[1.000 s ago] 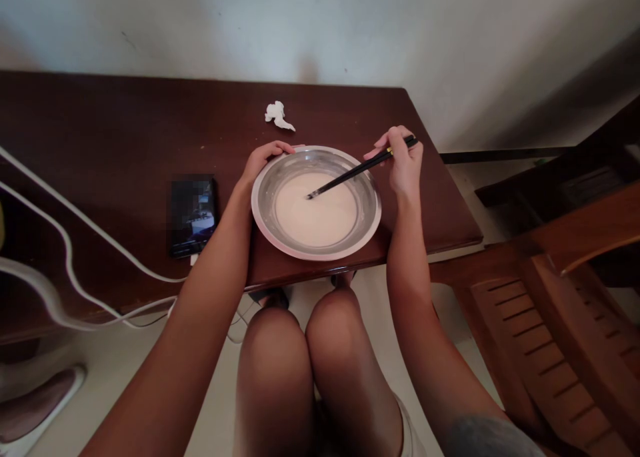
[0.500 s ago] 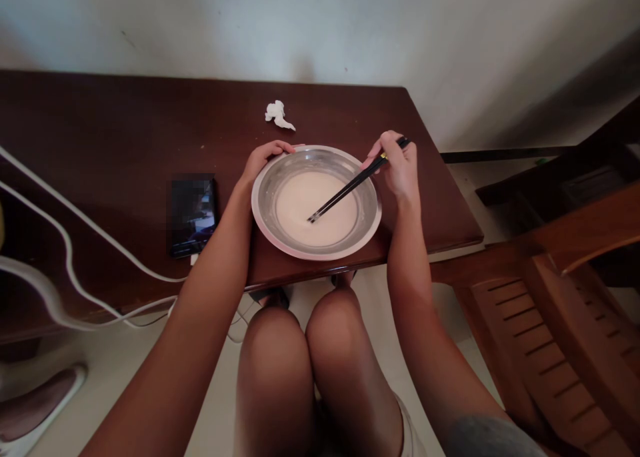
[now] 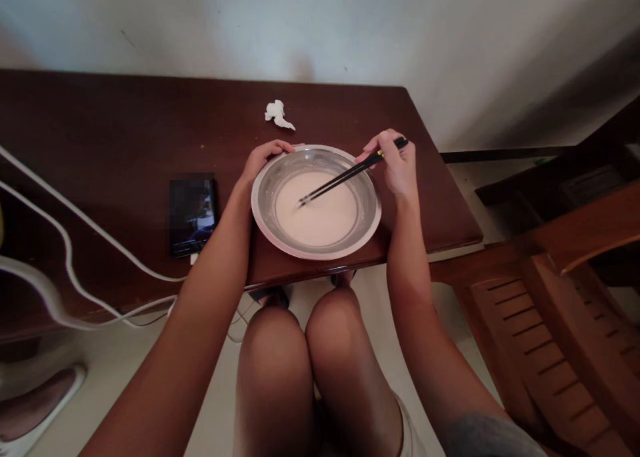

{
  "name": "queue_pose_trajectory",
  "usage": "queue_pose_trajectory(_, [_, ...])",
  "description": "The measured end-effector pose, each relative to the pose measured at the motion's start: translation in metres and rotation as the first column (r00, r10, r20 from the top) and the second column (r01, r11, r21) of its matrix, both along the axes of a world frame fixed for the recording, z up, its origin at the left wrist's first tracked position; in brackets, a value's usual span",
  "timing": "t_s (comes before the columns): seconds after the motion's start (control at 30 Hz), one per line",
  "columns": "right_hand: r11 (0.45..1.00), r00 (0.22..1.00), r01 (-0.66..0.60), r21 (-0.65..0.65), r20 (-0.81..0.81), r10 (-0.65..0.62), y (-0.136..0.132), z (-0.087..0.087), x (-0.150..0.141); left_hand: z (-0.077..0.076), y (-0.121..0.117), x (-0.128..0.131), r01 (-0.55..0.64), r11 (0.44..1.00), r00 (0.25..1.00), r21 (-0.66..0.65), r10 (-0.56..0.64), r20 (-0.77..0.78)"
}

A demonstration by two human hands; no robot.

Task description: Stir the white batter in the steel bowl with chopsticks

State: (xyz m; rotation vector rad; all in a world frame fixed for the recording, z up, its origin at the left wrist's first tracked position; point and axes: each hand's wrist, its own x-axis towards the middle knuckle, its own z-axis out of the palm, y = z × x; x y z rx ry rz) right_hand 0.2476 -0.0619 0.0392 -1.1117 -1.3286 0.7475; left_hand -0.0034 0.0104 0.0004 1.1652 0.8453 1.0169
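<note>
A wide metal bowl (image 3: 367, 232) stands at the front edge of the dark wooden table, holding a pale, creamy liquid (image 3: 325, 220). My left hand (image 3: 267, 156) grips the bowl's far left rim, its fingers resting along the edge and the thumb out of sight. On the other side, my right hand (image 3: 397, 158) is closed around a pair of black chopsticks (image 3: 345, 175) with gold bands near the top. They slant down to the left over the bowl, and their silvery tips are at the liquid's surface, left of its middle.
Crumpled white tissue (image 3: 279, 114) lies behind the bowl. To the left is a phone or tablet (image 3: 193, 217) with a lit screen, and white cables (image 3: 100, 227) cross the table (image 3: 125, 130). A slatted wooden chair (image 3: 530, 330) stands at the right, and a pale wall rises behind.
The chopstick tips have swung to the left and toward the far side of the bowl. My right hand has tilted slightly with them, while my left hand and the bowl stay put.
</note>
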Motion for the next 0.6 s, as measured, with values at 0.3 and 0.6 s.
queue_pose_trajectory(0.3, [0.998, 0.998, -0.055, -0.024, 0.021, 0.056, 0.0019, -0.0037, 0.0020, 0.0010, -0.0009, -0.0001, 0.008, 1.000, 1.000, -0.005, -0.008, 0.017])
queue_pose_trajectory(0.6, [0.999, 0.999, -0.047, -0.022, 0.014, 0.047, 0.0015, -0.0036, 0.0022, -0.0006, -0.0003, -0.0009, 0.003, 1.000, 1.000, 0.003, -0.003, 0.006])
